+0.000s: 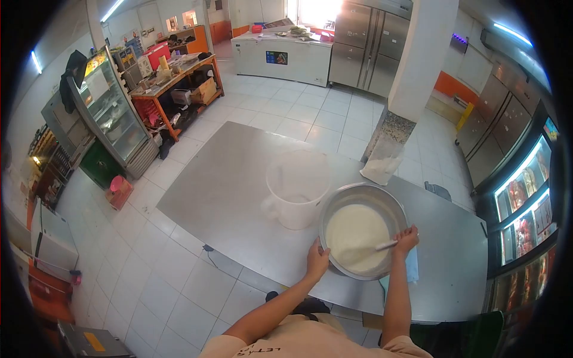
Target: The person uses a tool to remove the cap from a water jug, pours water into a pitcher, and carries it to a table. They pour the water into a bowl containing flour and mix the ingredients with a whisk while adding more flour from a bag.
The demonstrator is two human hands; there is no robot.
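Steel mixing bowl (389,203) sits near the front edge of a bare stainless-steel surface (239,179), filled with pale, creamy batter (354,236). The left hand (317,258) has its fingers clamped on the bowl's near rim. The right hand (406,238) is closed around the handle of a white utensil (387,244) whose other end lies in the batter. A blue cloth (412,267) lies just beside the bowl, under the right wrist. A white plastic bucket (296,188) stands touching or just beside the bowl's far-left side, and a clear bag of white powder (382,164) leans at the surface's far edge by a white pillar (419,59).

The room is a commercial kitchen with a white tiled floor (179,280). Steel refrigerators (365,39) and a white chest freezer (285,58) line the back; a glass display case (113,113) and an orange shelving table (179,80) stand to the left, and lit glass-door chillers (528,197) to the right.

The dark label (276,57) on the freezer and the print on the person's shirt are too small to read.
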